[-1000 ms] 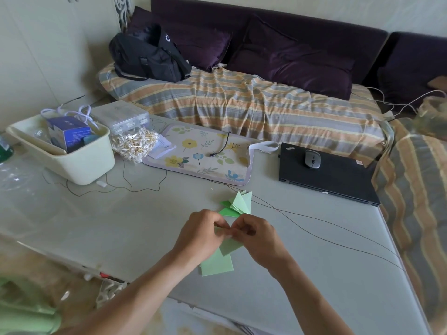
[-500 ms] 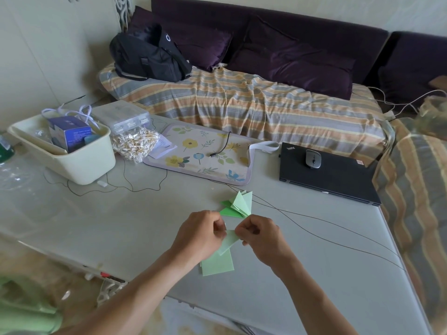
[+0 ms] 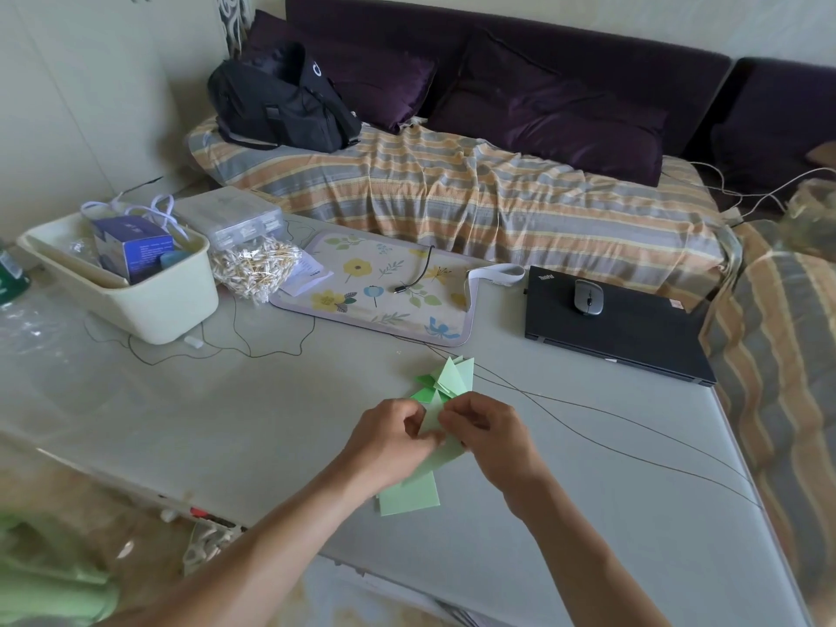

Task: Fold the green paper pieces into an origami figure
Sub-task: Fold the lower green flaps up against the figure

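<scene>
Flat light-green paper sheets (image 3: 409, 497) lie nearest the viewer on the grey table (image 3: 633, 491), partly under the forearms. Just beyond them, a light-green paper strip (image 3: 445, 457) is held above the table between the two hands; its long axis runs diagonally, from the near left up toward the far right, and its near end overlaps the flat sheets. Left hand (image 3: 391, 438) pinches the strip from its left side with curled fingers and thumb; right hand (image 3: 488, 429) pinches it from the right, fingertips of both hands meeting at the strip's far end. Both hands are equally near the work, so the coming crease likely forms between the two pinches, across the strip's long axis. Folded green units (image 3: 448, 377), light and darker green, rest on the table just beyond the fingertips, points directed away from the viewer; two thin black cables (image 3: 588, 418) pass to their right. Farther off stand a floral mat (image 3: 384, 287), a closed black laptop (image 3: 633, 337) bearing a grey mouse (image 3: 588, 297), and a cream plastic tub (image 3: 149, 300).
</scene>
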### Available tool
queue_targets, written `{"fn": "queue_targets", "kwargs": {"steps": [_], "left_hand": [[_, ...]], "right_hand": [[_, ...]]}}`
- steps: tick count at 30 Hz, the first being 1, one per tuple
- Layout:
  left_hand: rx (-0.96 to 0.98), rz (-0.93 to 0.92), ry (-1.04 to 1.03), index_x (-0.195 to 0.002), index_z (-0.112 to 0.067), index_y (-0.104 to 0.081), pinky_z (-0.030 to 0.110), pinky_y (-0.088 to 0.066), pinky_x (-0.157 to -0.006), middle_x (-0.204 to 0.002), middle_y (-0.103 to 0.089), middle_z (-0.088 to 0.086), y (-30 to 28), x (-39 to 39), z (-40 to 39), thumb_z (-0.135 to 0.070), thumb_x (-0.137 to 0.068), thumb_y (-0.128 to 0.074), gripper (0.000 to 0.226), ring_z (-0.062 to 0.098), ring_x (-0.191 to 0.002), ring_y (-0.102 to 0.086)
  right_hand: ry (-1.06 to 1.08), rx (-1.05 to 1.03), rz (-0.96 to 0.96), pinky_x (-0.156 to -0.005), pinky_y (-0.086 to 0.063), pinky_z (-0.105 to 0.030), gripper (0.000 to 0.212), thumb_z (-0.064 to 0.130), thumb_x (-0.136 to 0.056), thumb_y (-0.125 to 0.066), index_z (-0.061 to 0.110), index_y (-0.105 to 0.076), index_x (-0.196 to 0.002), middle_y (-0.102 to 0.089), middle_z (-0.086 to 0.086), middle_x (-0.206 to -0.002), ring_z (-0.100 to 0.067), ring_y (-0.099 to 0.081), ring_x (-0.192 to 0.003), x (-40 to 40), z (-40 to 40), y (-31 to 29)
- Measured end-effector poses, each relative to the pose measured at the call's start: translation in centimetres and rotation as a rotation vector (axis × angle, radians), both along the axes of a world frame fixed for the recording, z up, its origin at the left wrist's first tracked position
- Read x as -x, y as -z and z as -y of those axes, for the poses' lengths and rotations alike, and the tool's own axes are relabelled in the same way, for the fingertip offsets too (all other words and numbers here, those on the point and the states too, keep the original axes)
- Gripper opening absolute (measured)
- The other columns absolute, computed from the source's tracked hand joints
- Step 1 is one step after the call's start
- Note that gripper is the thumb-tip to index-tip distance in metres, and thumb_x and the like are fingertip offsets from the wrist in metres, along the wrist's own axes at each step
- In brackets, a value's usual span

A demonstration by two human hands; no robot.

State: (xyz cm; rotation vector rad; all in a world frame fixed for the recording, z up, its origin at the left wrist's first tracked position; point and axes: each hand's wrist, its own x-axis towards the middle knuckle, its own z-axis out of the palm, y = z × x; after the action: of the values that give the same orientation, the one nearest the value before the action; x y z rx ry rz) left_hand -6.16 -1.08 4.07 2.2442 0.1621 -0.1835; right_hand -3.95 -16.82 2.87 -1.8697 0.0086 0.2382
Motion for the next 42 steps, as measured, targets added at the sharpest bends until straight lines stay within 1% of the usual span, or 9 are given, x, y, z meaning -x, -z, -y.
{"fn": "queue_targets", "kwargs": {"steps": [5,8,14,18,27,30,37,40,42], "left_hand": [[-0.004,0.196,-0.07,-0.075,-0.022,-0.065,0.025,-0.049,-0.061,-0.066,-0.067,-0.01,-0.3,-0.1,0.0,-0.025,-0.083,-0.068,0.009,0.006,-0.063,-0.062],[-0.036,0.249,-0.017,-0.074,-0.022,-0.067,0.03,-0.054,-0.064,-0.067,-0.069,-0.011,-0.4,0.0,-0.2,-0.022,-0.082,-0.067,0.009,0.007,-0.065,-0.065],[-0.074,0.239,0.013,-0.072,-0.021,-0.07,0.029,-0.053,-0.063,-0.065,-0.069,-0.011,-0.5,0.0,-0.4,-0.015,-0.079,-0.066,0.01,0.008,-0.063,-0.064],[-0.062,0.251,-0.04,-0.07,-0.021,-0.071,0.02,-0.047,-0.057,-0.063,-0.069,-0.011,-0.6,-0.1,-0.4,-0.014,-0.079,-0.068,0.011,0.006,-0.061,-0.064],[-0.081,0.312,-0.203,-0.069,-0.02,-0.072,0.008,-0.039,-0.052,-0.055,-0.063,-0.014,-1.0,-0.4,-0.8,-0.016,-0.08,-0.071,0.012,-0.002,-0.064,-0.06],[-0.08,0.306,-0.218,-0.07,-0.02,-0.072,0.007,-0.038,-0.052,-0.055,-0.061,-0.015,-1.0,-0.4,-0.7,-0.016,-0.082,-0.071,0.013,-0.006,-0.063,-0.059],[-0.061,0.288,-0.215,-0.077,-0.02,-0.074,0.005,-0.038,-0.054,-0.058,-0.06,-0.016,-0.6,-0.6,-1.0,-0.018,-0.087,-0.073,0.01,-0.013,-0.062,-0.057],[-0.077,0.275,-0.208,-0.084,-0.022,-0.071,0.009,-0.039,-0.056,-0.071,-0.065,-0.015,0.0,-0.8,-1.1,-0.023,-0.087,-0.075,0.005,-0.004,-0.064,-0.06],[-0.134,0.221,-0.172,-0.094,-0.022,-0.068,0.018,-0.045,-0.065,-0.086,-0.067,-0.012,0.6,-0.9,-1.5,-0.027,-0.084,-0.078,0.015,0.005,-0.077,-0.064]], "right_hand": [[-0.075,0.098,0.027,-0.053,-0.032,-0.011,0.016,0.018,-0.087,-0.072,0.023,-0.072,-0.072,-0.056,0.015,-0.058,0.0,-0.044,-0.054,0.1,0.7,-0.5],[-0.127,0.213,0.054,-0.053,-0.032,-0.011,0.012,0.02,-0.086,-0.072,0.024,-0.074,-0.075,-0.058,0.016,-0.059,0.0,-0.045,-0.054,0.1,0.8,-0.2],[-0.152,0.227,0.143,-0.061,-0.039,-0.015,0.008,0.024,-0.089,-0.073,0.021,-0.074,-0.082,-0.069,0.003,-0.073,-0.004,-0.051,-0.064,0.3,0.3,0.3],[-0.103,0.269,0.175,-0.059,-0.038,-0.013,0.012,0.025,-0.089,-0.072,0.019,-0.07,-0.079,-0.061,0.009,-0.067,-0.004,-0.045,-0.061,0.4,-0.2,0.1],[-0.063,0.296,0.045,-0.054,-0.04,-0.01,0.013,0.019,-0.09,-0.065,0.014,-0.069,-0.08,-0.071,-0.006,-0.076,-0.006,-0.055,-0.059,0.2,0.0,-0.2],[-0.049,0.285,0.041,-0.054,-0.041,-0.01,0.012,0.018,-0.09,-0.065,0.014,-0.07,-0.08,-0.072,-0.002,-0.069,-0.002,-0.055,-0.055,0.3,0.1,-0.3],[-0.047,0.224,-0.012,-0.065,-0.052,-0.031,0.012,0.012,-0.085,-0.068,0.02,-0.072,-0.077,-0.074,-0.001,-0.065,-0.01,-0.066,-0.059,0.3,0.7,-0.2],[0.008,0.179,-0.089,-0.064,-0.054,-0.034,0.009,0.011,-0.085,-0.069,0.016,-0.073,-0.078,-0.075,-0.003,-0.067,-0.015,-0.069,-0.061,0.2,0.9,0.0],[0.09,0.106,-0.151,-0.065,-0.055,-0.035,0.008,0.008,-0.085,-0.068,0.011,-0.074,-0.08,-0.075,-0.006,-0.07,-0.018,-0.07,-0.059,0.0,1.1,0.3]]}}
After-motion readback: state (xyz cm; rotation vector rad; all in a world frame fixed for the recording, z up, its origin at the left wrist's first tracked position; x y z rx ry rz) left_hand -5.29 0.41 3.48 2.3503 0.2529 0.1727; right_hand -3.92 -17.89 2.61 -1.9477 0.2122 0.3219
